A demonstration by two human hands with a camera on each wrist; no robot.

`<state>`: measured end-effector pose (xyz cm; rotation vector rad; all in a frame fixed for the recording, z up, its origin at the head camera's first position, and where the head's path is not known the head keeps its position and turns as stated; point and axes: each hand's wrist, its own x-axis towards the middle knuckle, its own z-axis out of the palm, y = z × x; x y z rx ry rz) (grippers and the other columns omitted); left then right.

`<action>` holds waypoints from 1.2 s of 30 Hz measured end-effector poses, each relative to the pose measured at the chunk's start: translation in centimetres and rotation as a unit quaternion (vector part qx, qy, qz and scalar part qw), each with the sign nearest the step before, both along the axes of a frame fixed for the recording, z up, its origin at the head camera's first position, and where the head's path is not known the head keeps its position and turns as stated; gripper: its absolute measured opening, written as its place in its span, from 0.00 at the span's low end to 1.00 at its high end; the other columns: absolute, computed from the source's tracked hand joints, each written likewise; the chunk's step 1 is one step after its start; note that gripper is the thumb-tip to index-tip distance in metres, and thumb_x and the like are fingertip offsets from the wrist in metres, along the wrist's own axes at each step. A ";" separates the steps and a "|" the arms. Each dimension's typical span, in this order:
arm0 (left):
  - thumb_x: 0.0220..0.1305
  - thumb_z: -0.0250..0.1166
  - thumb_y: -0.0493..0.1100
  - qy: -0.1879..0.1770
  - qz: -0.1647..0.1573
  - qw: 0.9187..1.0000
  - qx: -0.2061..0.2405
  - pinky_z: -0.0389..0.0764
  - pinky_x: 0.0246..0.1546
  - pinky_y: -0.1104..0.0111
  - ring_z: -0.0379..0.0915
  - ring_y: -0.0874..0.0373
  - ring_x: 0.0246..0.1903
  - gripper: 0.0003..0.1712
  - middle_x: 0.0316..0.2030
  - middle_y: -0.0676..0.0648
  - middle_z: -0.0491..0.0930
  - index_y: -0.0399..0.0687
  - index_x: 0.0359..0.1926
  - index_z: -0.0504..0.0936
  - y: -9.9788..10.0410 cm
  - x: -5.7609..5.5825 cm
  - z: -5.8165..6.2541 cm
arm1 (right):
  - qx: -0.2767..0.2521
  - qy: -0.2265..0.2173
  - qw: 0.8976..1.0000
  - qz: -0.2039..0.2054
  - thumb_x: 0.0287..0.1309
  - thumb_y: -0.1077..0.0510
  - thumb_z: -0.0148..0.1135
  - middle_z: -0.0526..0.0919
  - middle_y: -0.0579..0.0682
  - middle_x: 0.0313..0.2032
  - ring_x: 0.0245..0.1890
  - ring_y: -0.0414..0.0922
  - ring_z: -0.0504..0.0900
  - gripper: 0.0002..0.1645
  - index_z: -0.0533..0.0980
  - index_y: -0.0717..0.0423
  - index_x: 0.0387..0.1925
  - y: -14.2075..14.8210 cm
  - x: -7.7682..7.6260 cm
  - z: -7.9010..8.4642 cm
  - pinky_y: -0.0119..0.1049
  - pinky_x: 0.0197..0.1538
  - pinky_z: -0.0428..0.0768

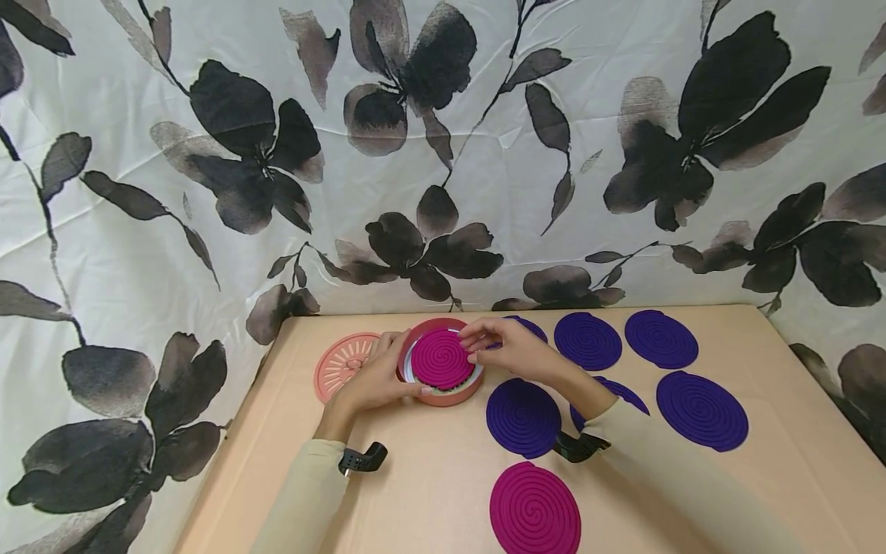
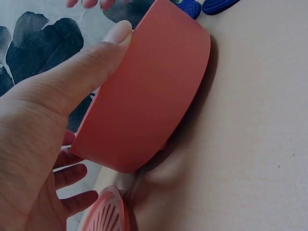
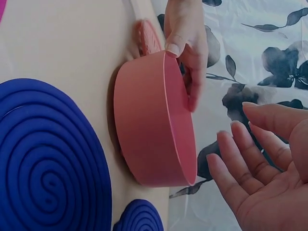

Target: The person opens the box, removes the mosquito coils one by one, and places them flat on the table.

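A round pink tub [image 1: 443,399] stands on the table, with a magenta mosquito coil [image 1: 441,359] lying inside its rim in the head view. My left hand [image 1: 367,381] holds the tub's left side, the thumb [image 2: 108,45] pressed at the rim and the other fingers behind it. Over the tub's right edge hovers my right hand [image 1: 515,346], its fingers loosely bent. In the right wrist view that hand [image 3: 269,173] holds nothing and is apart from the tub. Just left of the tub lies a slotted pink lid [image 1: 339,362], partly behind my left hand.
Several blue mosquito coils [image 1: 523,418] lie to the right, some partly hidden under my right arm. Another magenta coil [image 1: 535,508] is near the front. Behind the table [image 1: 415,477] hangs a white cloth [image 1: 484,185] with dark flowers. Both wrists wear black straps.
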<state>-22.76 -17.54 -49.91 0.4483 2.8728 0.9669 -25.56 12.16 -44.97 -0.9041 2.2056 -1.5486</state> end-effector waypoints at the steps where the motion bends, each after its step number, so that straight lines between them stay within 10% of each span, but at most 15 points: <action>1: 0.42 0.78 0.72 -0.001 -0.001 1.000 -0.002 0.67 0.66 0.48 0.55 0.53 0.66 0.70 0.66 0.50 0.61 0.56 0.80 0.52 0.0 0.0 0.0 | -0.002 -0.003 1.000 -0.002 0.61 0.70 0.67 0.81 0.59 0.57 0.56 0.59 0.81 0.23 0.78 0.60 0.58 -0.3 0.0 -0.1 0.35 0.53 0.82; 10: 0.43 0.78 0.71 0.005 -0.016 1.000 -0.005 0.65 0.67 0.47 0.55 0.52 0.66 0.69 0.65 0.48 0.61 0.54 0.80 0.53 -0.6 0.5 0.1 | 0.000 0.008 1.000 -0.021 0.57 0.68 0.71 0.81 0.56 0.57 0.58 0.56 0.79 0.27 0.78 0.59 0.59 -2.4 0.1 -0.8 0.58 0.62 0.76; 36: 0.42 0.77 0.73 0.005 -0.038 0.999 0.001 0.70 0.63 0.46 0.56 0.52 0.65 0.69 0.66 0.49 0.61 0.60 0.80 0.52 -1.9 1.5 0.1 | 0.027 0.012 0.998 -0.056 0.57 0.70 0.71 0.78 0.63 0.61 0.64 0.59 0.75 0.33 0.73 0.64 0.64 -7.4 0.9 -2.4 0.53 0.65 0.74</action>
